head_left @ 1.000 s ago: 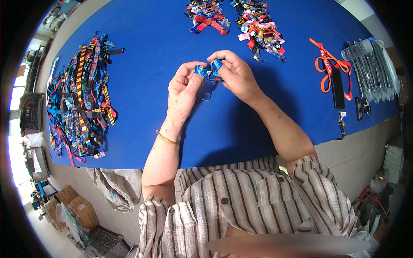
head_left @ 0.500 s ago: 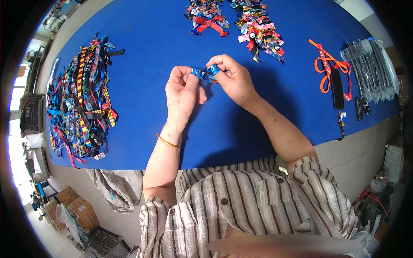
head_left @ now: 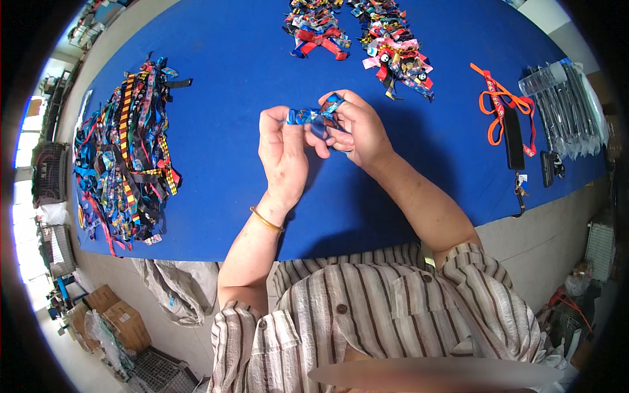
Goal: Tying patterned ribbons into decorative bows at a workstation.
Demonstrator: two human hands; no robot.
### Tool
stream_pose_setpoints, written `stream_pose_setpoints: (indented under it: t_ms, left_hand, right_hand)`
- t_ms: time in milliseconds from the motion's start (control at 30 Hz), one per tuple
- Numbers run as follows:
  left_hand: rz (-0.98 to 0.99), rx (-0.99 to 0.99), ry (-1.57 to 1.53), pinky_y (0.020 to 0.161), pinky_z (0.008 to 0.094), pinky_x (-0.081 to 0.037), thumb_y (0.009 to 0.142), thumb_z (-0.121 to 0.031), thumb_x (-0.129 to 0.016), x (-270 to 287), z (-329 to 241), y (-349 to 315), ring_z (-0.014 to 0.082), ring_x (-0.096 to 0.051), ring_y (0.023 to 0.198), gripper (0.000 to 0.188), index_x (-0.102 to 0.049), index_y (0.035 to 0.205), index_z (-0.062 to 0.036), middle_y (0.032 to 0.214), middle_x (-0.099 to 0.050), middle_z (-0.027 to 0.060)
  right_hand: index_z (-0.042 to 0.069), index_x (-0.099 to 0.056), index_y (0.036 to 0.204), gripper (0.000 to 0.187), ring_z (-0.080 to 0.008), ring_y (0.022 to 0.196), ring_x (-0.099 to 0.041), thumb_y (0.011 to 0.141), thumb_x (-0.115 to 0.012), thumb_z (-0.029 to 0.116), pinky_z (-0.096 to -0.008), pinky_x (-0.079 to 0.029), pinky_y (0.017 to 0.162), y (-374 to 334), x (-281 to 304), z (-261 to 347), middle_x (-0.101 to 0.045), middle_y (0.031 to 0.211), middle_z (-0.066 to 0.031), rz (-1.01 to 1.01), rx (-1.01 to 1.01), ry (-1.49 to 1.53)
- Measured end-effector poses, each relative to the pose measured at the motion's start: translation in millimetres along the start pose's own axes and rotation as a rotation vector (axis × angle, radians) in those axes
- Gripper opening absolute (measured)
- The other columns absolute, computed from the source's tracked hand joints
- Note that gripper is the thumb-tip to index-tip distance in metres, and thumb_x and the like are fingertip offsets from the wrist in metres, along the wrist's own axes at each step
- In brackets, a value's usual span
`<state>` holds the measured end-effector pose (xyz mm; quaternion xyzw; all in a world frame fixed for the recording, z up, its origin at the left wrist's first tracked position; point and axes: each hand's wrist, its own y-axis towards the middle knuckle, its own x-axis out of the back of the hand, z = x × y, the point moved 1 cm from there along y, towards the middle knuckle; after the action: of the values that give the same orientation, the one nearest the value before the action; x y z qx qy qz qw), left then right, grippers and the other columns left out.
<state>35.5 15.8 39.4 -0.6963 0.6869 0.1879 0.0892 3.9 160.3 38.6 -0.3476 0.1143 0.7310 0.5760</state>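
A blue patterned ribbon [head_left: 303, 116] is stretched between my two hands above the blue table [head_left: 223, 72]. My left hand [head_left: 283, 147] pinches one end between thumb and fingers. In my right hand [head_left: 365, 134], thumb and fingers close on the other end, where the ribbon is folded over into a loop. A darker length of it hangs between the hands. Whether a knot lies in the fold is too small to tell. To the left lies a thick pile of loose patterned ribbons [head_left: 128, 157] in many colours.
Two rows of knotted ribbons, one on the left [head_left: 318, 36] and one on the right [head_left: 396, 56], lie at the table's far side. At right are a black phone-like slab [head_left: 514, 141], an orange strap [head_left: 495, 98], keys [head_left: 522, 183] and plastic-wrapped packs [head_left: 563, 111]. Cardboard boxes [head_left: 124, 324] stand on the floor.
Both hands have come slightly nearer to me and turned. More of the blue ribbon now shows, drawn out between them, with a loop at the right fingers.
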Motion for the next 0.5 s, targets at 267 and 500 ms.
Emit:
stream_pose_setpoints:
  t_ms: [267, 500]
  left_hand:
    - [0.1, -0.152, 0.233, 0.057, 0.0234, -0.049, 0.106, -0.022, -0.048, 5.4, -4.3, 0.6, 0.0115, -0.061, 0.058, 0.019, -0.043, 0.105, -0.0038, 0.076, -0.062, 0.0079]
    - [0.074, 0.015, 0.206, 0.045, 0.0171, -0.042, 0.106, -0.02, -0.048, 7.8, -6.8, 2.0, 0.0054, -0.057, 0.055, 0.021, -0.052, 0.118, -0.0028, 0.081, -0.064, 0.0065]
  right_hand:
    - [0.002, -0.055, 0.109, 0.025, -0.0043, 0.042, -0.033, 0.102, -0.045, 0.025, -0.0199, -0.026, 0.037, 8.5, 12.6, -10.3, -0.058, 0.078, -0.0104, 0.171, -0.265, 0.222]
    - [0.004, -0.062, 0.108, 0.016, -0.0107, 0.061, -0.056, 0.097, -0.05, 0.005, -0.0232, -0.047, 0.053, 3.9, 2.5, -13.5, -0.063, 0.089, -0.0096, 0.072, 0.242, -0.347]
